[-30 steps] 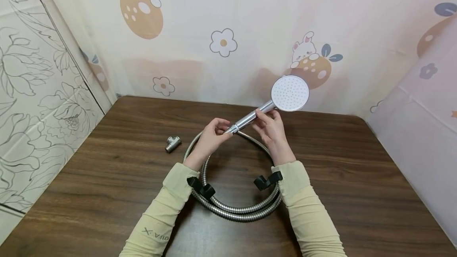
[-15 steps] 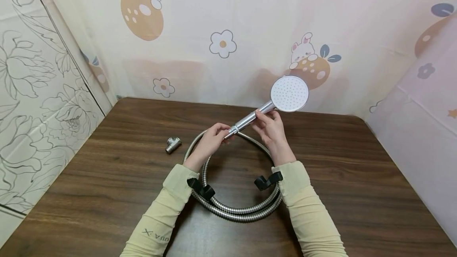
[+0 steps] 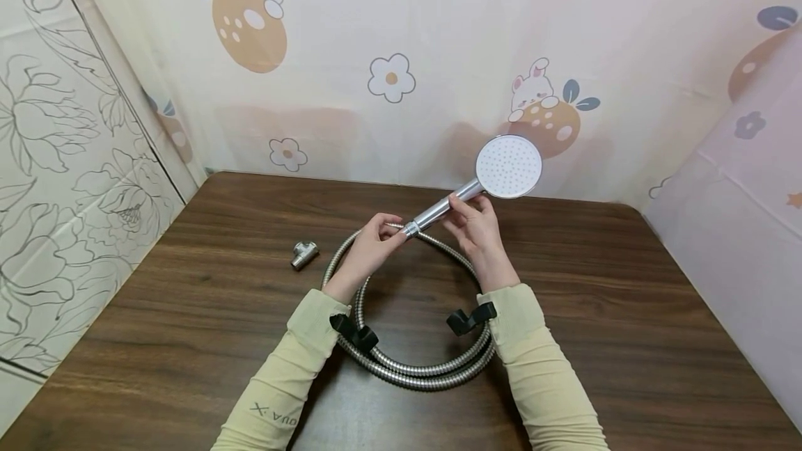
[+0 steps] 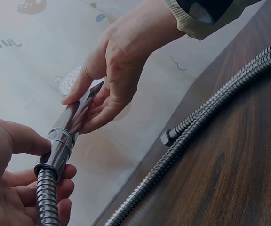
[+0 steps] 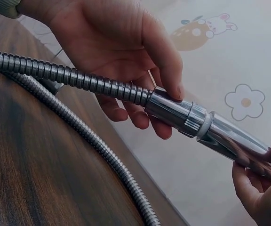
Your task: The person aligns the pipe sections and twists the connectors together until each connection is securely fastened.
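Observation:
A chrome hand shower (image 3: pixel 509 166) with a round white spray face is held tilted above the table, its face toward the head camera. My right hand (image 3: pixel 479 235) grips its handle between thumb and fingers. The left hand (image 3: pixel 370 249) pinches the tapered chrome hose nut (image 5: pixel 171 109) at the handle's lower end, thumb on one side and fingertips on the other. In the right wrist view, a narrow pale ring shows between the nut's ribbed collar and the handle. The ribbed metal shower hose (image 3: pixel 420 383) runs from that nut into a loose coil under both forearms.
A small chrome tee fitting (image 3: pixel 304 255) lies on the brown wooden table (image 3: pixel 601 339), left of the coil. The hose's other end carries a hex nut (image 4: pixel 166 137). A patterned curtain (image 3: pixel 438 33) stands behind the table's back edge. Black wrist mounts hang over the coil.
My left thumb and fingers roll round the hose nut, turning one way and then back to a fresh grip. The right hand and the hand shower stay almost still.

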Demonstrator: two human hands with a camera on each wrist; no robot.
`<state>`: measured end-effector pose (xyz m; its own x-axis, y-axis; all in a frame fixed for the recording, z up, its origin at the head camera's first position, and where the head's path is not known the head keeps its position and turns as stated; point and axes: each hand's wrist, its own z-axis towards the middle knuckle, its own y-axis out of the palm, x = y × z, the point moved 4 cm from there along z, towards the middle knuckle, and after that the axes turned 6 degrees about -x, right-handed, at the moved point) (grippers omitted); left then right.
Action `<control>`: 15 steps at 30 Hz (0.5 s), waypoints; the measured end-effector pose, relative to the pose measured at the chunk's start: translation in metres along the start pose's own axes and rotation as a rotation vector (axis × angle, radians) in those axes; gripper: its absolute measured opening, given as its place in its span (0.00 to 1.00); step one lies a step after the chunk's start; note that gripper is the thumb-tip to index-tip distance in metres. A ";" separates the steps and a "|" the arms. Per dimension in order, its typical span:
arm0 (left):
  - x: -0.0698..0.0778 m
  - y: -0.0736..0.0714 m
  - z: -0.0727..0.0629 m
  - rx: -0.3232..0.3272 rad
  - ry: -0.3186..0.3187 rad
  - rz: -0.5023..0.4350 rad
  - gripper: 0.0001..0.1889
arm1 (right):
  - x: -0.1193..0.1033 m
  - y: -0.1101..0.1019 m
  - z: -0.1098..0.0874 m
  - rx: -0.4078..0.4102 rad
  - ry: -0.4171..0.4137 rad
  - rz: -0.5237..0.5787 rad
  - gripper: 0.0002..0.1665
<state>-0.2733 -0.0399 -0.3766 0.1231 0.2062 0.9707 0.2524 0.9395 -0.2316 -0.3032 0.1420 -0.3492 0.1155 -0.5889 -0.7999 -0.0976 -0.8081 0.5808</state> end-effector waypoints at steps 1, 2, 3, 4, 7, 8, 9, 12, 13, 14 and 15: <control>0.000 0.000 0.000 0.004 0.005 0.002 0.18 | 0.000 0.000 0.000 -0.002 0.001 -0.003 0.16; 0.000 0.000 0.000 0.005 0.006 0.001 0.19 | 0.000 0.000 0.000 -0.002 0.003 -0.003 0.16; 0.000 0.000 0.000 0.007 0.009 0.006 0.19 | 0.000 -0.001 0.000 -0.002 0.004 -0.003 0.16; 0.001 0.000 0.000 0.007 0.009 0.011 0.19 | 0.000 -0.001 0.001 -0.002 0.004 -0.002 0.16; 0.003 0.001 0.000 0.002 -0.008 0.034 0.19 | -0.001 -0.002 0.001 -0.003 0.004 -0.007 0.16; 0.003 0.002 0.000 -0.001 -0.018 0.046 0.18 | 0.000 -0.002 0.002 -0.003 0.003 -0.007 0.16; 0.003 0.002 -0.001 -0.001 -0.029 0.059 0.17 | 0.000 -0.002 0.002 -0.005 0.005 -0.004 0.16; 0.001 0.004 0.000 -0.009 -0.061 0.072 0.15 | 0.000 -0.002 0.003 -0.007 0.008 -0.002 0.15; 0.001 0.004 0.000 -0.011 -0.066 0.070 0.15 | 0.000 -0.002 0.003 -0.006 0.009 -0.001 0.15; 0.000 0.004 0.000 -0.010 -0.070 0.068 0.14 | 0.000 -0.002 0.003 -0.007 0.011 0.008 0.15; 0.000 0.004 0.001 -0.009 -0.072 0.060 0.14 | 0.000 -0.002 0.003 -0.008 0.012 0.011 0.15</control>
<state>-0.2728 -0.0356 -0.3778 0.0689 0.2813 0.9571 0.2556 0.9224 -0.2895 -0.3062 0.1436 -0.3508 0.1261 -0.5981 -0.7914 -0.0914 -0.8014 0.5911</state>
